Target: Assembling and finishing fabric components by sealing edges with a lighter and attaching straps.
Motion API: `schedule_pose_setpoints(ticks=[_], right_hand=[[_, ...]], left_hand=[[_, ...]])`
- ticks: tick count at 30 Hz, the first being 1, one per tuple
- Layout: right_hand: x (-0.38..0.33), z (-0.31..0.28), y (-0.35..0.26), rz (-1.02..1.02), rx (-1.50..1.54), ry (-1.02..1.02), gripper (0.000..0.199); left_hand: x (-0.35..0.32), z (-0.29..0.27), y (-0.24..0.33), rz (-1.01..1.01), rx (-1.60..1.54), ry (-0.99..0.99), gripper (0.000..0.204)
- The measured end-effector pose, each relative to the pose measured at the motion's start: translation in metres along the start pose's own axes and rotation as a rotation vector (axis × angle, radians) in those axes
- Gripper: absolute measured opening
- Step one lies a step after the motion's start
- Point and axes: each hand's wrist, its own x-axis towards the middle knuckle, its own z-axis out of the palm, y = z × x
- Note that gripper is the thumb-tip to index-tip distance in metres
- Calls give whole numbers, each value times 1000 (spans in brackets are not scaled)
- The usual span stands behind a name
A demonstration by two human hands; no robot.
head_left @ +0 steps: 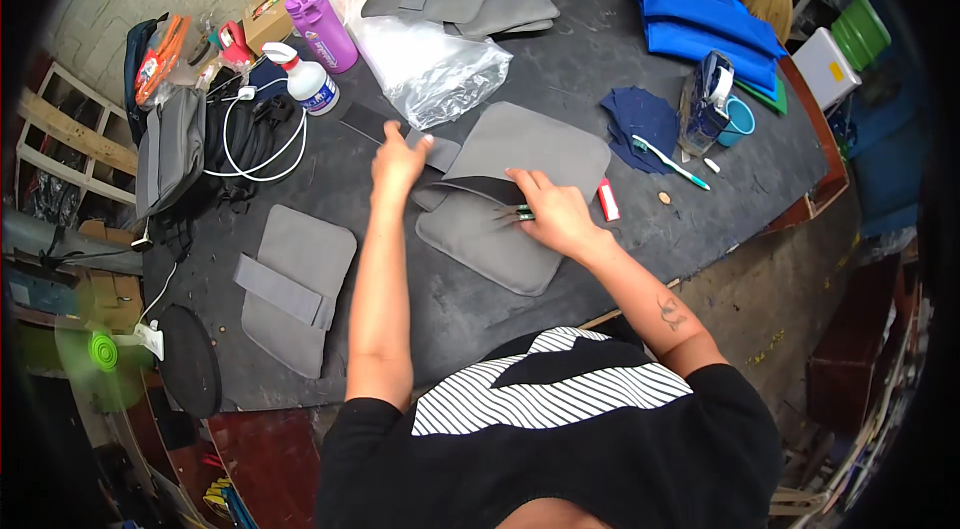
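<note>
A grey padded fabric piece [525,144] lies in front of me, its upper panel lifted over the lower one so a dark gap shows between them. My right hand [555,217] rests on this piece with curled fingers, holding small thread snips [515,215] whose metal blades point left. My left hand [397,167] is over the piece's left side, thumb and forefinger apart, beside a dark grey strap [365,119]. Whether its fingertips touch the strap is hard to tell. Another grey piece [295,279] with a strap across it lies at left.
Around the table [450,329] stand a spray bottle [312,89], a purple bottle [322,29], a plastic bag [440,74], stacked grey pieces [500,4], blue bags [700,24], a tape dispenser [707,99], a cup [737,119] and a toothbrush [670,164]. A red-and-white object [608,199] lies near my right hand.
</note>
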Motion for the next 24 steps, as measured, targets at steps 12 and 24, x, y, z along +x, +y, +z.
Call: schedule_pose_setpoints(ticks=[12, 24], right_hand=[[-35, -22, 32, -1, 1360, 837, 39], [-132, -5, 59, 671, 1100, 97, 31]], left_hand=[[30, -26, 16, 508, -598, 552, 33], [86, -12, 7, 461, 115, 321, 60]])
